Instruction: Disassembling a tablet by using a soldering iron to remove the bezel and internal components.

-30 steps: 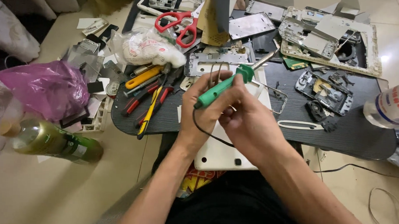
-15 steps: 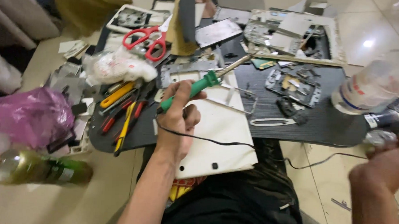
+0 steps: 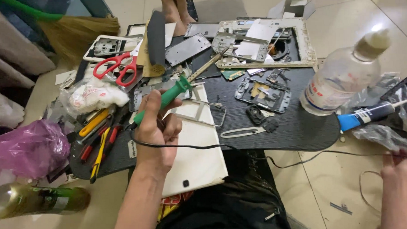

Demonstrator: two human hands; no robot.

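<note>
Our left hand (image 3: pixel 155 131) is closed in a firm grip around the green-handled soldering iron (image 3: pixel 165 98), low over the near part of the dark table (image 3: pixel 297 127). The iron tilts up toward one o'clock, its metal tip reaching toward the stripped grey metal plates (image 3: pixel 187 48) at twelve o'clock. From the hand, the black cord (image 3: pixel 256 154) runs out toward three o'clock, across the white tablet back (image 3: pixel 195 155) lying under the hand, off the table edge and over the floor to our right hand (image 3: pixel 399 189). That right hand sits far out at four o'clock, partly cut off by the frame edge; the cord arrives at its fingertips, but we cannot tell whether the grip there is closed on it or loose.

At nine o'clock from the left hand lies a row of yellow and red handled tools (image 3: pixel 97 133), with a white cloth in a clear bag (image 3: pixel 96 95) just beyond them and red-handled scissors (image 3: pixel 117 68) at eleven o'clock. A thin metal bracket (image 3: pixel 203 114) rests just beside the iron's shaft.

Over at two o'clock stands a clear plastic bottle (image 3: pixel 340 78) on the table's far right end, a blue tube (image 3: pixel 366 116) lying just beside it. A white device frame (image 3: pixel 300 45) sits at one o'clock. Down at eight o'clock a green glass bottle (image 3: pixel 38 201) lies on the floor, a purple plastic bag (image 3: pixel 26 146) just above it.
</note>
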